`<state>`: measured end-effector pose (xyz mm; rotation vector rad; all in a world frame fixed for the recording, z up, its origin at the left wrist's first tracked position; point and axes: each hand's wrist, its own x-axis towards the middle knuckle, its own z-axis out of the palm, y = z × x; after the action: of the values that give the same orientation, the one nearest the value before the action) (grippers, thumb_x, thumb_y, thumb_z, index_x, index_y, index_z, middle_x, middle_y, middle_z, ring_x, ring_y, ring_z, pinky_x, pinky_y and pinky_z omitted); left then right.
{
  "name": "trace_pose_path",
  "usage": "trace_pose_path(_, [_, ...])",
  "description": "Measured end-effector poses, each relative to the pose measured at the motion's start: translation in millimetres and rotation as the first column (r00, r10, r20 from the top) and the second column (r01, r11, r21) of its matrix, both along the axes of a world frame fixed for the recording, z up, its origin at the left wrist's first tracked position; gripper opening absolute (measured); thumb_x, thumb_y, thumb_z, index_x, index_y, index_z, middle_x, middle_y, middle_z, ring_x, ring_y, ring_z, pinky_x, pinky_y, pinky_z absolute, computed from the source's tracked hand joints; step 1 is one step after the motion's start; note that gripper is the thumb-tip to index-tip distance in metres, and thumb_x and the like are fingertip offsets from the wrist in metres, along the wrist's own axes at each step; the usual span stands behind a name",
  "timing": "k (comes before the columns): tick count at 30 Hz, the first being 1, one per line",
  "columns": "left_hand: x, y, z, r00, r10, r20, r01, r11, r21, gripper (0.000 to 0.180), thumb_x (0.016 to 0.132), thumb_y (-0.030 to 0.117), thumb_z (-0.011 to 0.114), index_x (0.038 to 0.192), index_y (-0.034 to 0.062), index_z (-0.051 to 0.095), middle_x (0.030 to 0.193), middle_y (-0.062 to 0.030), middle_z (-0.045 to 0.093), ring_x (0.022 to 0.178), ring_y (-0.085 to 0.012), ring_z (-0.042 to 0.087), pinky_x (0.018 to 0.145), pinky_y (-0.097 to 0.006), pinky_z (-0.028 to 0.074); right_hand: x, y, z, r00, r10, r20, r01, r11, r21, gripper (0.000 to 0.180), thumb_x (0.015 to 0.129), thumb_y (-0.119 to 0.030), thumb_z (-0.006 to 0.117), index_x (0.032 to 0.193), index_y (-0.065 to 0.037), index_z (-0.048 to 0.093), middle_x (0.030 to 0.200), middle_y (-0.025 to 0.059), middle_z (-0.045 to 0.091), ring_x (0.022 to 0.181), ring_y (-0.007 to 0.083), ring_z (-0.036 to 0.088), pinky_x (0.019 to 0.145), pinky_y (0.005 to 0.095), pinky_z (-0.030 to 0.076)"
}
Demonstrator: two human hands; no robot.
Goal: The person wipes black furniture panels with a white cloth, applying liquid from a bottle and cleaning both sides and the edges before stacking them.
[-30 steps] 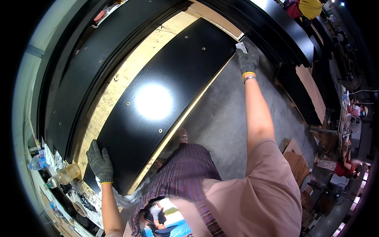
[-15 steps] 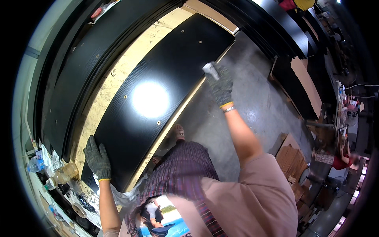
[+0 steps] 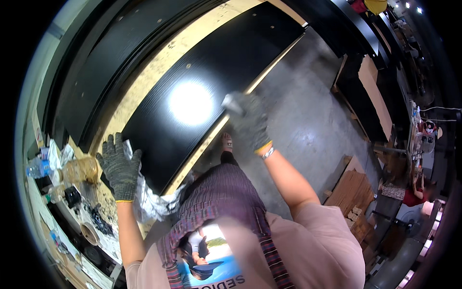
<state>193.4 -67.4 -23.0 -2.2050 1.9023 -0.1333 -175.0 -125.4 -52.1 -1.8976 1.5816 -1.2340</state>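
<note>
A long black panel (image 3: pixel 211 67) with curved ends and several small brass-coloured holes lies on a pale wooden worktop (image 3: pixel 120 113). My left hand (image 3: pixel 120 166), in a dark grey knitted glove, rests with fingers spread at the panel's near left end. Crumpled white-grey cloth or film (image 3: pixel 150 197) lies beside and partly behind it. By the panel's right long edge, my gloved right hand (image 3: pixel 249 120) is closed round a small pale block (image 3: pixel 233 104). Motion blurs the block, and I cannot make out its kind. A bright light reflects off the panel.
More black panels (image 3: pixel 101 62) are stacked beyond the worktop. At left stand an amber plastic jar (image 3: pixel 79 171) and a clear bottle (image 3: pixel 38 168). Grey floor (image 3: pixel 298 115) lies to the right, with flattened cardboard (image 3: pixel 353 188) and a person in red (image 3: pixel 416 195) farther off.
My right hand has moved back along the panel's edge toward its near end with the pale block. My left hand's fingers are more spread. The view has shifted toward the near end.
</note>
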Motion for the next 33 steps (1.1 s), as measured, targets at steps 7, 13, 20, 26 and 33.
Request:
trace_pose_path(7, [98,56,-60,0.944,-0.192,-0.267,0.114,0.953,-0.282,0.055,0.1,0.03,0.058,0.148,0.0055,0.046,0.15,-0.0167,0.05,0.138,-0.0356,0.044,0.118,-0.046,0.028,29,20,-29,0.967,-0.155,-0.2,0.144,0.987,-0.069,0.036,0.083,-0.018,0.075,0.117,-0.009,0.069,0.105,0.0116,0.068,0.102,0.0295,0.066,0.087,0.0383,0.054])
trace_pose_path(13, [91,120,-32,0.272,-0.197,-0.942,-0.155,0.957,-0.245,0.03,0.096,0.003,0.056,0.125,0.0007,0.062,0.117,-0.0142,0.069,0.108,-0.027,0.065,0.1,-0.038,0.05,129,111,-7,0.984,0.112,-0.136,-0.118,0.992,-0.037,0.04,0.076,-0.014,0.077,0.114,-0.007,0.069,0.099,0.0139,0.068,0.096,0.0317,0.065,0.084,0.0412,0.052])
trace_pose_path(20, [102,245,48,-0.496,-0.075,-0.865,-0.46,0.868,0.189,0.05,0.093,0.025,0.066,0.127,-0.0093,0.055,0.094,-0.0172,0.067,0.069,-0.0258,0.071,0.064,-0.036,0.062,194,166,-11,0.95,0.285,-0.128,-0.291,0.956,-0.029,0.04,0.075,-0.014,0.078,0.113,-0.004,0.067,0.092,0.0158,0.065,0.086,0.034,0.062,0.077,0.0448,0.051])
trace_pose_path(26, [125,287,57,-0.428,-0.198,-0.882,-0.599,0.793,0.112,0.052,0.092,0.026,0.066,0.128,-0.0108,0.054,0.096,-0.0174,0.066,0.076,-0.025,0.069,0.067,-0.038,0.064,253,209,1,0.836,0.54,-0.1,-0.539,0.841,0.044,0.04,0.076,-0.018,0.078,0.111,-0.002,0.066,0.083,0.0148,0.063,0.076,0.0332,0.062,0.065,0.0444,0.05])
trace_pose_path(33, [119,304,56,-0.357,-0.206,-0.911,-0.673,0.733,0.098,0.056,0.093,0.03,0.07,0.128,-0.0104,0.054,0.095,-0.0169,0.067,0.071,-0.0258,0.07,0.062,-0.036,0.062,287,229,8,0.641,0.765,-0.055,-0.758,0.643,0.114,0.031,0.08,-0.018,0.072,0.108,-0.005,0.067,0.089,0.0135,0.062,0.077,0.0325,0.063,0.067,0.0429,0.052])
